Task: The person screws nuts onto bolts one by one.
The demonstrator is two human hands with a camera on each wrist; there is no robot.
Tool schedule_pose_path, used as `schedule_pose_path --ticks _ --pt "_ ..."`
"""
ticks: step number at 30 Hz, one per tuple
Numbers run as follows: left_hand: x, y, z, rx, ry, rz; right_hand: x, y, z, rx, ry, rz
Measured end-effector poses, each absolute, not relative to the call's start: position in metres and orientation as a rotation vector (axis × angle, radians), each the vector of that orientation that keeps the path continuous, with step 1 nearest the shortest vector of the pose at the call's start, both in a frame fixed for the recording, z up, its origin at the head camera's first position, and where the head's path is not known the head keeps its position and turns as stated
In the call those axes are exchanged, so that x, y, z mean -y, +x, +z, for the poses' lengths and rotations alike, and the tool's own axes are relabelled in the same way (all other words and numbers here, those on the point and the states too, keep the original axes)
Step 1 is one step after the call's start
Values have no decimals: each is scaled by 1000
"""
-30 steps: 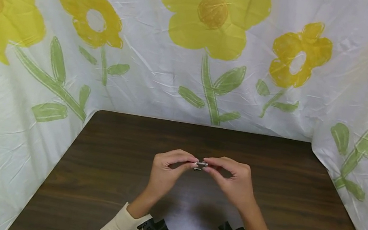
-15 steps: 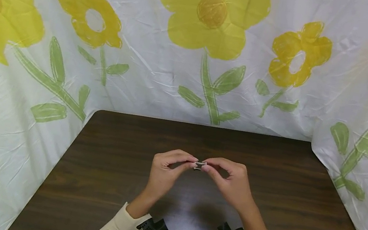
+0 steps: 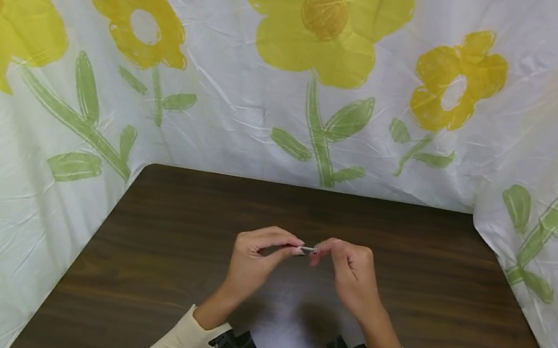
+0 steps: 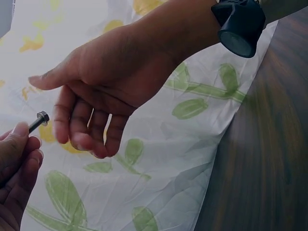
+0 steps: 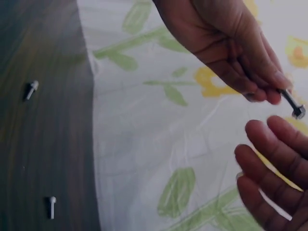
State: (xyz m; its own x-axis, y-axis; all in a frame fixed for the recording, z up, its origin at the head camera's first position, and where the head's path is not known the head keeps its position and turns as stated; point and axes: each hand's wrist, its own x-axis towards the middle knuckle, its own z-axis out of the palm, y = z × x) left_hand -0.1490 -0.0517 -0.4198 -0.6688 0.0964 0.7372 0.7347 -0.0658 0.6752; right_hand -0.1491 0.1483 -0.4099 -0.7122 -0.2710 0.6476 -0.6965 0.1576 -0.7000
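Observation:
My left hand (image 3: 254,257) pinches a small metal bolt (image 3: 307,249) between thumb and fingertips above the table. The bolt's free end points right and, in the left wrist view, carries a hexagonal flanged piece (image 4: 43,117); whether that is its head or a nut, I cannot tell. My right hand (image 3: 353,274) hovers beside that end, its fingers (image 5: 262,137) loosely bent and parted, the thumb (image 4: 45,82) held away. Nothing lies in its grasp. The left fingertips hide the bolt's other end.
Two more small bolts, one upper (image 5: 31,90) and one lower (image 5: 52,207), lie apart on the dark wooden table (image 3: 154,276). A white cloth with yellow flowers (image 3: 198,122) hangs behind and beside the table. Black camera mounts (image 3: 233,343) sit on both wrists.
My right thumb and fingers, earlier pinching the bolt's right end, have come off it and loosened, with the thumb drawn back. The left hand keeps its pinch almost in place.

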Motion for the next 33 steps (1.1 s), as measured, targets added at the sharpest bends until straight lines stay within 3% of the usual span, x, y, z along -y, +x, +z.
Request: schedule_pose_path --ticks 18,33 --pt "56 -150 -419 1748 -852 -1784 -147 -158 -407 1791 1106 1464" --pt "51 -148 -419 1755 -885 -1732 -148 -154 -412 1965 1005 1499"
